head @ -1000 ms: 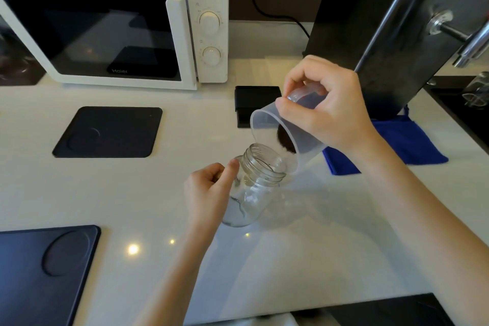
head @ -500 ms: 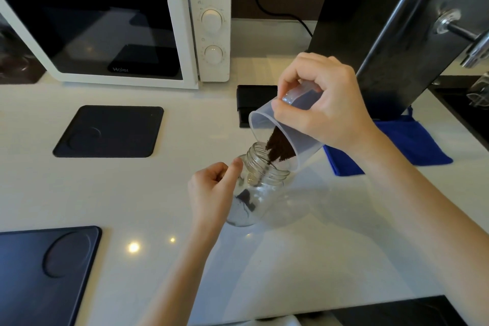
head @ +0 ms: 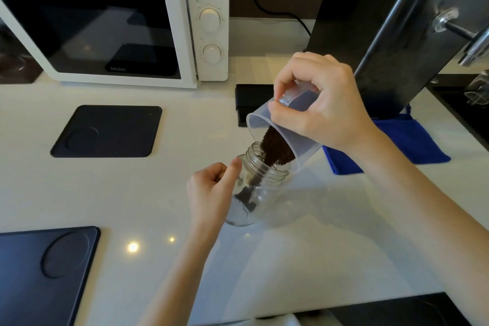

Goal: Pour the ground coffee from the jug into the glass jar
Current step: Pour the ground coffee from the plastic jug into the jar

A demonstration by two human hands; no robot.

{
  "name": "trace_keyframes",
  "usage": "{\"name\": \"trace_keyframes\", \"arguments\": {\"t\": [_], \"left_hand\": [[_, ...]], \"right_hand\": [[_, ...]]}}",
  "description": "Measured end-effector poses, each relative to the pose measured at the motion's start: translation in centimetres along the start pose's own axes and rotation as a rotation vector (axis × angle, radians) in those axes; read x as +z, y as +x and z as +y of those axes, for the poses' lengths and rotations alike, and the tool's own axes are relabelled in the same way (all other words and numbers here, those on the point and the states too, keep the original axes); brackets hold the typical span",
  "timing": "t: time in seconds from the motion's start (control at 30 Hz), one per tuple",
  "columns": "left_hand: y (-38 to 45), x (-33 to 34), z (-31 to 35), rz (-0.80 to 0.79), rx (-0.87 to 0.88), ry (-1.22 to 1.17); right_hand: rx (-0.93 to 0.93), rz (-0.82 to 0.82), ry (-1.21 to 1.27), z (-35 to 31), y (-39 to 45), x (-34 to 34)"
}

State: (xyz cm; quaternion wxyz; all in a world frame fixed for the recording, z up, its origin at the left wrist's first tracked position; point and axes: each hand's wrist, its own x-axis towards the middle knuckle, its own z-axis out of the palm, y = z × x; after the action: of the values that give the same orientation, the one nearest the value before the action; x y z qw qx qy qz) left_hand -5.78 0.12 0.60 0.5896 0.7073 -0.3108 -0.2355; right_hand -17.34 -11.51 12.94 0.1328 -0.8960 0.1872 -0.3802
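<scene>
Two dark mats (head: 107,131) lie left on the white counter (head: 185,140), before the microwave (head: 113,21). Left hand (head: 211,193) curls against the glass jar (head: 254,190); right hand (head: 322,106) clasps the tilted jug (head: 304,151), ground coffee (head: 275,151) sliding into the jar's mouth. Blue cloth (head: 407,143) lies right, beside a dark panel (head: 397,21).

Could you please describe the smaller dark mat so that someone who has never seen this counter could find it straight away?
Start at the white microwave at the back of the white counter. On the counter just in front of its door lies the smaller dark mat, flat and roughly square. Unlike the bigger dark tray at the near left edge, it shows whole, with a faint round recess at its left.
</scene>
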Motion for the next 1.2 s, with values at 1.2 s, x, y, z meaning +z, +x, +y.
{"name": "trace_keyframes", "arguments": {"t": [1.2], "left_hand": [[0.14, 0.18, 0.08, 0.001, -0.012, -0.022]], "right_hand": [[-0.032, -0.024, -0.019, -0.28, 0.09, -0.17]]}}
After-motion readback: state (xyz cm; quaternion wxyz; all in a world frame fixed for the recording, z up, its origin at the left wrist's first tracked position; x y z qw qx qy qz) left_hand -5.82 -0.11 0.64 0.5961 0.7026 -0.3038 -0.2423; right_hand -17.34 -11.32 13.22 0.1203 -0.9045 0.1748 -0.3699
